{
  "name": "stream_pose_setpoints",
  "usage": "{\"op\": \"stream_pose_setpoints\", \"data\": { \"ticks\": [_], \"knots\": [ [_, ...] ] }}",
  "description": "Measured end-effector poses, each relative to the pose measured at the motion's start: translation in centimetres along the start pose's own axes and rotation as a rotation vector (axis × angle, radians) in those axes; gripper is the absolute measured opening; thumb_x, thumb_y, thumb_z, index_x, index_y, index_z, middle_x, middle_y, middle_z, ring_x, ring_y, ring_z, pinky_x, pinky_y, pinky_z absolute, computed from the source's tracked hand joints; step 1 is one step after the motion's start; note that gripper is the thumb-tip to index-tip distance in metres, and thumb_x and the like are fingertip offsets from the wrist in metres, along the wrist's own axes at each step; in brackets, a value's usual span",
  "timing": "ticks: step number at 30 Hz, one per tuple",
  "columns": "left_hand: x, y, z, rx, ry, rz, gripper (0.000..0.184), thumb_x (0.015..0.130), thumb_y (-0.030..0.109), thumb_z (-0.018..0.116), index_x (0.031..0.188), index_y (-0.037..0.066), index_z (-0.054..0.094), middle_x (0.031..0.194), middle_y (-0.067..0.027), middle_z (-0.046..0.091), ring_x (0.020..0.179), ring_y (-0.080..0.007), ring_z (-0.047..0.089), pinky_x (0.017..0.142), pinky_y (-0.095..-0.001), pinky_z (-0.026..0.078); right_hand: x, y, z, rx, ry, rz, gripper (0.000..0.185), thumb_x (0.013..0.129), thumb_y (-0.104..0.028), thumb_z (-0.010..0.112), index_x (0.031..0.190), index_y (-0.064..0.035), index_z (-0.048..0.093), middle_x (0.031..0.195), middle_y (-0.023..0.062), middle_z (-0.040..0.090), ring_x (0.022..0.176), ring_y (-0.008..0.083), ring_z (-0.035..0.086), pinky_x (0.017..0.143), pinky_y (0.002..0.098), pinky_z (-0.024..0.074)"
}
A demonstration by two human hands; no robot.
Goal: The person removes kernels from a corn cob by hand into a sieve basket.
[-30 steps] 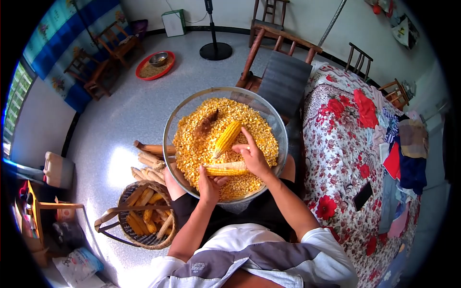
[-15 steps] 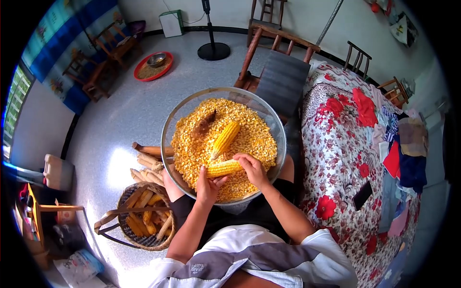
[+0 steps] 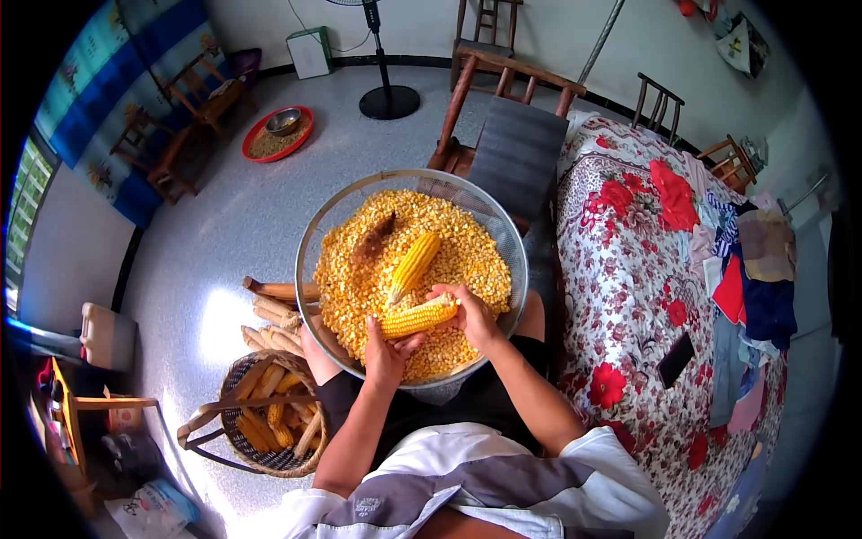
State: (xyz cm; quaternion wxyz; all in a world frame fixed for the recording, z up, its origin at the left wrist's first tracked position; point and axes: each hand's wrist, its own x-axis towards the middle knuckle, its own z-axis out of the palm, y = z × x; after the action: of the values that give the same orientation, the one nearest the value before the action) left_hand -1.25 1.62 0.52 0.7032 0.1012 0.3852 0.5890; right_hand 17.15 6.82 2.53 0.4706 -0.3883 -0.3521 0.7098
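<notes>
A yellow corn cob lies crosswise between my two hands, just above a heap of loose kernels. My left hand grips its left end, thumb on the near side. Around the right end close the fingers of my right hand. The kernels fill a round metal mesh basin resting on my lap. A second corn cob, full of kernels, lies on the heap beyond my hands. Dark brown corn silk sits to its left.
A woven basket with corn cobs stands at lower left, beside bare cobs on the floor. A wooden chair is ahead; a flowered bed with clothes is at right. A red tray and fan stand farther back.
The held cob has turned slightly, its right end tipping up, and my right fingers have shifted around that end. The whole view has moved a little.
</notes>
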Motion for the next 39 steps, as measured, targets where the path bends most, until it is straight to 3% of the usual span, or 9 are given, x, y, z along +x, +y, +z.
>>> {"op": "stream_pose_setpoints", "data": {
  "ticks": [5, 10, 14, 16, 17, 19, 35, 39],
  "knots": [
    [0.1, 0.0, -0.4, -0.02, -0.007, -0.03, 0.062, 0.101, 0.051, 0.031, 0.128, -0.004, 0.043, 0.11, -0.0214, 0.063, 0.091, -0.0315, 0.068, 0.076, -0.0339, 0.061, -0.1, 0.2, -0.4, -0.176, -0.089, -0.048, 0.036, 0.101, -0.033, 0.044, 0.11, -0.0028, 0.061, 0.106, 0.0117, 0.066, 0.097, 0.0182, 0.064, 0.077, 0.0295, 0.0567],
    [-0.1, 0.0, 0.3, 0.054, 0.018, -0.002, 0.059, 0.101, 0.049, 0.033, 0.127, -0.003, 0.043, 0.11, -0.0213, 0.063, 0.092, -0.0314, 0.068, 0.076, -0.0338, 0.061, 0.5, 2.1, -1.3, -0.063, 0.138, 0.058, 0.033, 0.101, -0.032, 0.045, 0.101, -0.0036, 0.061, 0.105, 0.0136, 0.067, 0.096, 0.017, 0.064, 0.077, 0.0286, 0.0563],
    [-0.4, 0.3, 0.5, 0.043, -0.004, -0.012, 0.057, 0.101, 0.047, 0.034, 0.126, -0.004, 0.043, 0.11, -0.0209, 0.063, 0.092, -0.0312, 0.068, 0.077, -0.0344, 0.061, -0.1, 0.7, -0.5, 0.098, 0.094, 0.103, 0.029, 0.099, -0.032, 0.05, 0.101, -0.0045, 0.061, 0.1, 0.0107, 0.067, 0.089, 0.0149, 0.064, 0.07, 0.0266, 0.0557],
    [-0.4, 0.4, 0.7, 0.036, -0.006, -0.012, 0.056, 0.101, 0.046, 0.034, 0.126, -0.004, 0.043, 0.11, -0.0209, 0.063, 0.092, -0.0312, 0.068, 0.078, -0.0345, 0.06, 0.0, 0.8, 0.0, -0.249, 0.0, -0.064, 0.026, 0.096, -0.031, 0.056, 0.1, -0.0061, 0.06, 0.093, 0.0057, 0.065, 0.082, 0.0119, 0.063, 0.061, 0.0246, 0.0535],
    [-0.4, 0.3, 0.7, 0.029, -0.008, -0.012, 0.056, 0.102, 0.046, 0.034, 0.126, -0.004, 0.043, 0.11, -0.0209, 0.063, 0.093, -0.0312, 0.068, 0.078, -0.0346, 0.06, 0.3, 1.5, -0.5, -0.249, 0.0, -0.064, 0.026, 0.096, -0.031, 0.056, 0.1, -0.0061, 0.06, 0.093, 0.0057, 0.065, 0.082, 0.0119, 0.063, 0.061, 0.0246, 0.0535],
    [-0.4, 0.3, 0.7, 0.034, -0.017, -0.002, 0.056, 0.102, 0.045, 0.034, 0.126, -0.004, 0.043, 0.111, -0.0209, 0.063, 0.093, -0.031, 0.068, 0.079, -0.0347, 0.06, 1.2, 3.2, -1.4, -0.453, 0.04, -0.186, 0.029, 0.092, -0.034, 0.063, 0.097, -0.0053, 0.062, 0.086, 0.0048, 0.065, 0.08, 0.0119, 0.061, 0.071, 0.0258, 0.0496],
    [-0.5, 0.1, 0.6, 0.004, -0.093, 0.029, 0.048, 0.102, 0.04, 0.037, 0.122, -0.004, 0.045, 0.116, -0.0189, 0.061, 0.099, -0.0289, 0.066, 0.085, -0.0385, 0.059, 1.4, 3.6, -0.4, -0.411, 0.218, -0.155, 0.031, 0.094, -0.033, 0.061, 0.087, -0.0026, 0.061, 0.075, 0.0023, 0.06, 0.071, 0.0093, 0.055, 0.065, 0.0252, 0.045],
    [-0.2, -0.7, -0.1, 0.083, -0.111, 0.068, 0.048, 0.103, 0.039, 0.037, 0.122, -0.004, 0.045, 0.115, -0.0201, 0.061, 0.099, -0.0296, 0.066, 0.087, -0.0388, 0.058, 1.5, 2.9, -0.3, -0.326, 0.32, -0.047, 0.036, 0.095, -0.039, 0.057, 0.084, -0.0052, 0.062, 0.075, 0.0018, 0.061, 0.064, 0.0097, 0.057, 0.053, 0.0249, 0.0458]
  ]
}}
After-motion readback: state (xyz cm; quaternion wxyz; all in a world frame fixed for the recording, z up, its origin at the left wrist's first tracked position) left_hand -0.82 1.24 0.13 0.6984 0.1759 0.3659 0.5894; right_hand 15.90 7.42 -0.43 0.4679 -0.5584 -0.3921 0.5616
